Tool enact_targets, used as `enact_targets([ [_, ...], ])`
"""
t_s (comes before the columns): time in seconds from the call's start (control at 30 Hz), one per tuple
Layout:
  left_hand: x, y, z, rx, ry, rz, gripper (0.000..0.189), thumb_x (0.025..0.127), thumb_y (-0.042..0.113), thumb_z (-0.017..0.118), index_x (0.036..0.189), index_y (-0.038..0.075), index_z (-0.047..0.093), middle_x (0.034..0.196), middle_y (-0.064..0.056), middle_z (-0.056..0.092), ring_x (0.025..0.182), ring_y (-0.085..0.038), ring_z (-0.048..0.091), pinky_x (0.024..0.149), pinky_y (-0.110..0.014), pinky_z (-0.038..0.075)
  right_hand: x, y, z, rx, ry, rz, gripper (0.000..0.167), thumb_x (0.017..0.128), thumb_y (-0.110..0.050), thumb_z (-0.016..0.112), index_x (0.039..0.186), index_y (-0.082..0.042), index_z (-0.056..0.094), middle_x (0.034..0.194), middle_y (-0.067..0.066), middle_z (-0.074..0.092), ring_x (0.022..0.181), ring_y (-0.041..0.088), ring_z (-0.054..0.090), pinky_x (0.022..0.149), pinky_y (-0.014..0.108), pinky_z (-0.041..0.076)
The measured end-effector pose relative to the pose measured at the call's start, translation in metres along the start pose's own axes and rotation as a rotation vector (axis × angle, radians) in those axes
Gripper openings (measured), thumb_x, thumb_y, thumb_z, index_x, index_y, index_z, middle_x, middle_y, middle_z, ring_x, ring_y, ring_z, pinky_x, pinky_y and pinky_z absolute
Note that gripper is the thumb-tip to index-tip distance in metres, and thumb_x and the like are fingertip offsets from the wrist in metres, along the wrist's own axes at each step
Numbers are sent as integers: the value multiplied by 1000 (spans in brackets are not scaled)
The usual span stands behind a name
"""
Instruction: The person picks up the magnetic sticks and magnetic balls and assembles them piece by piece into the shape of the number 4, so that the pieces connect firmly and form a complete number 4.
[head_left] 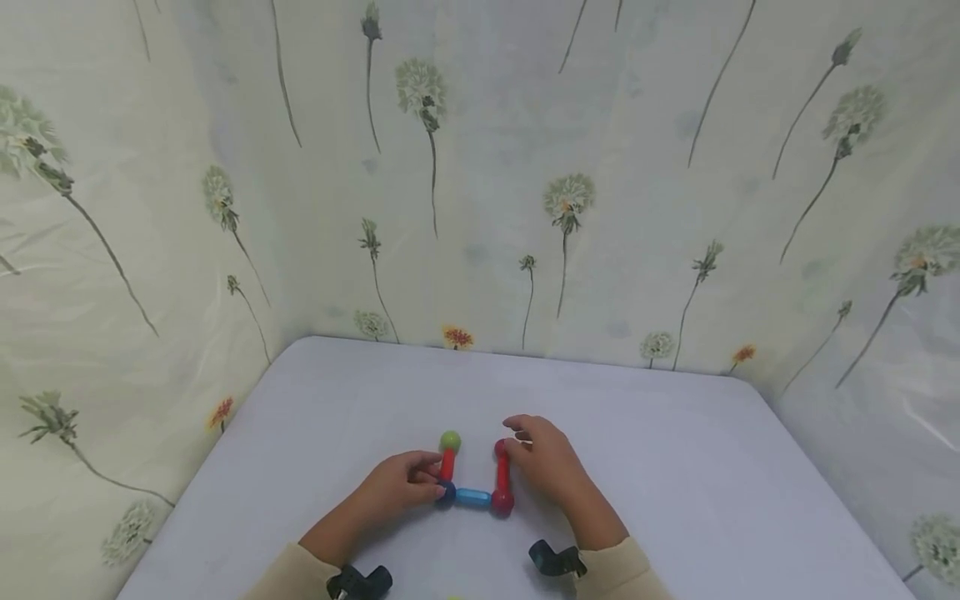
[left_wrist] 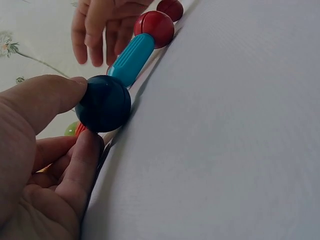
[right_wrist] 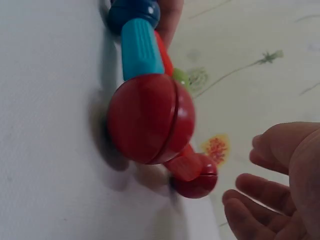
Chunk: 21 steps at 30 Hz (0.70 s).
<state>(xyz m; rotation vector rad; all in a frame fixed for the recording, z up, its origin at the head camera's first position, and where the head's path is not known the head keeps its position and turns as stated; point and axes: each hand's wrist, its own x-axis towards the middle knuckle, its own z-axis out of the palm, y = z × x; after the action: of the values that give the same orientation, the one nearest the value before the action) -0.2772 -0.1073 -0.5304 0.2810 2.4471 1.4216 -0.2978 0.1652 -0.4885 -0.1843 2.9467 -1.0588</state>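
A U-shaped chain of toy balls and rods lies on the white table. Its dark blue ball [left_wrist: 104, 104] is pinched between the thumb and fingers of my left hand [head_left: 397, 486]. From that ball a light blue rod [head_left: 473, 498] runs to a large red ball [right_wrist: 150, 119]. A red rod [head_left: 502, 473] leads on to a second red ball [right_wrist: 196, 176]. On the left side, another red rod [head_left: 447, 463] ends in a green ball [head_left: 450, 442]. My right hand [head_left: 546, 457] is beside the far red ball, its fingers loosely bent, with a gap showing in the right wrist view.
The white tabletop [head_left: 660, 467] spreads around the chain. Behind it hangs a cloth [head_left: 487, 167] printed with dandelions. Each wrist wears a small black camera mount [head_left: 555, 558]. A bit of something yellow [head_left: 455, 597] shows at the bottom edge of the head view.
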Motion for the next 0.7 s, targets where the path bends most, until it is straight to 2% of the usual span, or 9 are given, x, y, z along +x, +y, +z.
enact_targets([
  [0.13,-1,0,0,-2,-10,7,59,89,31,84,141,11,64,118,2,73,105,-15,67,95,-41,59,-17,-9,-7,-21,38,-16,33,99,-30,71,131,-22,69,131,2,68,122,25,66,100,49,58],
  [0.2,-1,1,0,2,-12,17,58,89,32,83,141,12,64,118,2,73,105,-15,67,95,-41,59,-30,-16,-11,-27,13,-40,32,98,-31,73,129,-23,70,128,-1,68,121,24,66,100,49,58],
  [0.27,0,2,-1,10,-8,27,58,90,32,83,141,12,64,117,2,73,104,-15,66,95,-41,59,-45,-22,-14,-32,-46,-101,32,98,-32,74,128,-24,70,126,-4,69,118,21,66,98,48,59],
  [0.4,0,2,-3,22,9,40,58,89,31,83,140,11,65,117,1,73,103,-16,67,95,-42,60,-72,-28,-15,-31,-228,-271,34,95,-32,78,128,-26,70,120,-8,70,108,14,67,95,40,60],
  [0.5,0,0,-3,19,6,35,58,89,31,84,140,10,65,118,0,74,104,-16,67,95,-42,60,-87,-24,-9,-13,-410,-346,38,94,-33,80,130,-31,69,120,-15,69,105,6,64,94,32,60],
  [0.6,0,-2,-2,15,4,18,57,89,31,84,139,11,65,118,0,74,104,-16,67,95,-42,60,-94,-16,0,18,-582,-403,45,94,-37,79,137,-36,65,130,-20,67,114,1,62,97,28,58],
  [0.7,0,-3,-2,15,9,10,56,89,31,84,138,12,66,117,1,74,103,-16,67,95,-43,60,-90,-8,16,-1,-691,-571,50,99,-38,73,146,-28,59,143,-12,64,130,6,59,103,29,55],
])
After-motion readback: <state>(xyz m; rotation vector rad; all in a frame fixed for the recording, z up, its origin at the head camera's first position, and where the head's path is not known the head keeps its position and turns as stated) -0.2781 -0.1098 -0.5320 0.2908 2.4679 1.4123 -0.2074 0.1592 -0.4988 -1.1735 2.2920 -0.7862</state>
